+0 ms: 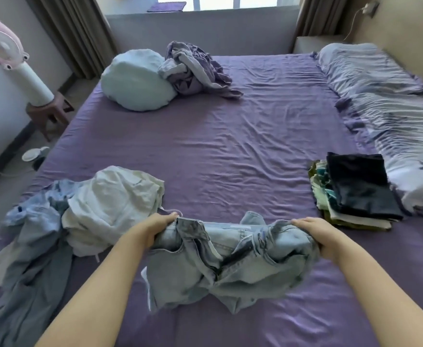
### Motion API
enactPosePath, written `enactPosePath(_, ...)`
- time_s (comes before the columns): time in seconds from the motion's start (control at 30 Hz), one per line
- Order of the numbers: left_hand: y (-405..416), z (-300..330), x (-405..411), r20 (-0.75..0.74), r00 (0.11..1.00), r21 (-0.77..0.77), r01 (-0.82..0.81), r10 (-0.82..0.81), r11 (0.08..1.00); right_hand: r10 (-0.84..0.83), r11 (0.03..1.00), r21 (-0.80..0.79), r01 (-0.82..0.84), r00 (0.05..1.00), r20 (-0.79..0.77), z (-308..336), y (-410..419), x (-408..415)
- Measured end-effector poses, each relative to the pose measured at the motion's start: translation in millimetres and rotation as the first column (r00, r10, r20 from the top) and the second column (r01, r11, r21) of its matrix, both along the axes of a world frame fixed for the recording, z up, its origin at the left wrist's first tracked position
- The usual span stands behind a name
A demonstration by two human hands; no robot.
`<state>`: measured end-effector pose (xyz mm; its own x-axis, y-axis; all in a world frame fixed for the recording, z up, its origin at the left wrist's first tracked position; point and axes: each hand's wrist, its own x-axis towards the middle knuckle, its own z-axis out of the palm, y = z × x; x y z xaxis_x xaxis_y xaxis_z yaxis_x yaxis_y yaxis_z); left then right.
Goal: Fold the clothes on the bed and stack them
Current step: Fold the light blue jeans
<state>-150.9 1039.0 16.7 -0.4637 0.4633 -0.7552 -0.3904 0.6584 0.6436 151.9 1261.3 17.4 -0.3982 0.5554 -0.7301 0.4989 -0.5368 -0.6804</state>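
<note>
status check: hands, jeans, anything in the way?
Left hand and right hand grip the jeans at the waistband ends, unfolded. Folded stack right, unfolded pile left. Bed centre free.

Home bedroom, big bed (230,151) w/ purple sheet, pillows (381,78), curtains (75,28), window (230,2)

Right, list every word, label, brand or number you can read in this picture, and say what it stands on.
None can be read.
Light denim jeans, held at the waistband by the left hand and right hand: a pale strip inside the waistband may be a label, too blurred to read.
Pink fan: no legible marking.
Folded stack: no print visible.
</note>
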Motion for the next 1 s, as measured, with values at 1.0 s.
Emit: enactPosePath(1.0, 156.8, -229.7, -30.1, -0.508, 0.103, -0.547, 0.728, -0.855, 0.413, 0.105, 0.521, 0.686, -0.508, 0.836, 0.539, -172.1, -31.8, -117.5)
